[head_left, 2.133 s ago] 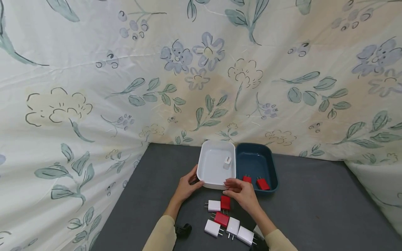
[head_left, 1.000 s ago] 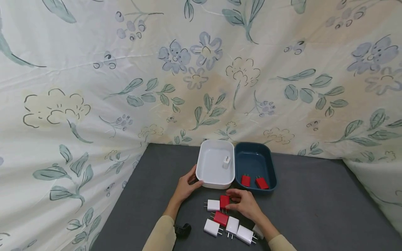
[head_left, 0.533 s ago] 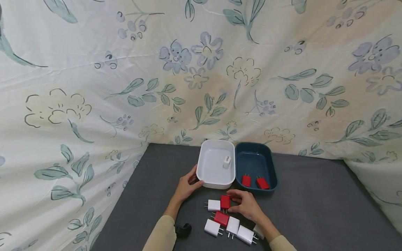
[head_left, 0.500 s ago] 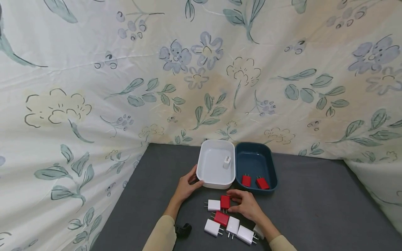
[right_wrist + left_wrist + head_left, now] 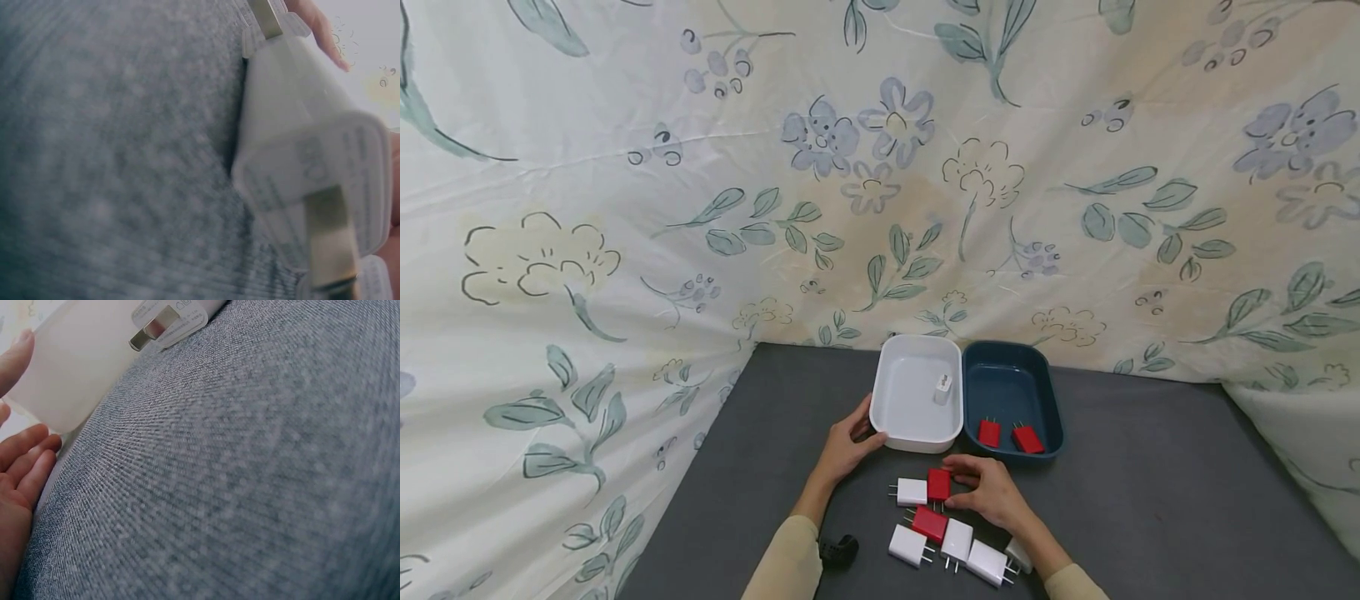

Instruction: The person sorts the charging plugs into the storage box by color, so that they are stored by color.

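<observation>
In the head view, my left hand (image 5: pixel 844 447) rests at the near left corner of a white tray (image 5: pixel 917 442), its fingers relaxed along the wall. The left wrist view has the thumb (image 5: pixel 17 359) at that wall. My right hand (image 5: pixel 988 490) pinches a red charger plug (image 5: pixel 938 483) that lies on the table, index fingertip at its far edge and thumb at its near corner. A white charger plug (image 5: pixel 912 492) sits against its left side. Just nearer lies a second red plug (image 5: pixel 929 524). Close white plugs (image 5: pixel 312 131) partly hide the right hand in its wrist view.
Several white plugs (image 5: pixel 907 546) lie in front, one partly behind the right forearm. One white plug (image 5: pixel 943 389) is in the white tray. A blue tray (image 5: pixel 1057 408) adjoins it, holding two red plugs (image 5: pixel 1027 438). A floral cloth (image 5: pixel 880 275) hangs behind the grey table (image 5: pixel 1150 467).
My right hand has come down from the white tray's near edge to the red plug, and its thumb has shifted slightly toward the near corner. The left hand has stayed put.
</observation>
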`<state>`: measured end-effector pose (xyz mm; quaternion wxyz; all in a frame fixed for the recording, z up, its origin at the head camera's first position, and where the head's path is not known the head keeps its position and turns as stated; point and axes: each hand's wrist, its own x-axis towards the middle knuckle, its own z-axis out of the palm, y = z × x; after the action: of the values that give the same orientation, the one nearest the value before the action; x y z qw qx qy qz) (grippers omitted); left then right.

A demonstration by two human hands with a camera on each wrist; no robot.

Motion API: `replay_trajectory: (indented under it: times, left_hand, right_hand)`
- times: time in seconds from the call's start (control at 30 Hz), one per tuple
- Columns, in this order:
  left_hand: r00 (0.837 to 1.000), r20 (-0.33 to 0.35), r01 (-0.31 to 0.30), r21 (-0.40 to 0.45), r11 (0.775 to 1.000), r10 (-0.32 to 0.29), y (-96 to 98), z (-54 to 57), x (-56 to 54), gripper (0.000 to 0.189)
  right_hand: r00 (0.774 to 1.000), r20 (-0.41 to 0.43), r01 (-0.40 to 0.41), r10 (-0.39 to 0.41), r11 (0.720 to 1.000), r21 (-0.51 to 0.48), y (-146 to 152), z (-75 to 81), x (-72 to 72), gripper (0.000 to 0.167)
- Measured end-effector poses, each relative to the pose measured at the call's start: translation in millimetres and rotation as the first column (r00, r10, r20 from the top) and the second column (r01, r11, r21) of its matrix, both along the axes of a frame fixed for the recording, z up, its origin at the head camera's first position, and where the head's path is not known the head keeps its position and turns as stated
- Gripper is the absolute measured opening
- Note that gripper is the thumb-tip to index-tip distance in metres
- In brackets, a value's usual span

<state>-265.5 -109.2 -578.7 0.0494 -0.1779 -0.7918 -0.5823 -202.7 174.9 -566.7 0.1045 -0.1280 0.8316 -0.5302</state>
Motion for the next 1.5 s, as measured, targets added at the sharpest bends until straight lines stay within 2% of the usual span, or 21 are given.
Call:
replay_trajectory:
  times: [0.2,0.53,0.67,0.9,0.93,1.13,1.3,1.5]
  left_hand:
    - [0.998,0.027,0.058,-0.012,0.998,-0.057,-1.2,23.4,10.5,0.078]
    - [0.997,0.040,0.062,-0.015,0.998,-0.061,-1.3,27.5,12.8,0.078]
    - [0.998,0.025,0.054,-0.016,0.998,-0.054,0.6,25.4,12.0,0.077]
    - [1.000,-0.015,-0.019,-0.004,1.000,0.019,0.9,-6.4,-1.7,0.076]
    - [1.000,-0.015,-0.023,-0.009,1.000,0.023,0.4,-8.3,-2.7,0.076]
    - [1.000,-0.005,-0.015,-0.006,1.000,0.015,-1.3,-10.4,-4.0,0.077]
    - [1.000,-0.015,-0.005,-0.018,1.000,0.004,-0.5,-10.7,-3.1,0.079]
    - [1.000,-0.001,-0.022,-0.010,1.000,0.022,-0.4,-9.4,-3.2,0.078]
  right_hand:
    - [1.000,0.001,0.000,0.000,1.000,-0.018,1,0.7,0.7,0.059]
    - [0.999,-0.032,0.005,-0.007,0.998,-0.062,5,6.7,2.5,0.059]
    - [0.999,-0.047,0.009,-0.012,0.998,-0.062,7,9.1,2.6,0.060]
    - [0.999,-0.045,0.025,-0.029,0.997,-0.076,7,14.2,2.5,0.061]
    - [0.998,-0.045,0.032,-0.035,0.997,-0.074,6,14.8,2.3,0.061]
    - [0.996,-0.051,0.066,-0.070,0.995,-0.071,5,18.9,3.4,0.060]
    - [0.997,-0.045,0.063,-0.069,0.991,-0.116,6,23.9,6.9,0.059]
    - [0.997,-0.054,0.057,-0.062,0.993,-0.100,8,27.6,7.3,0.060]
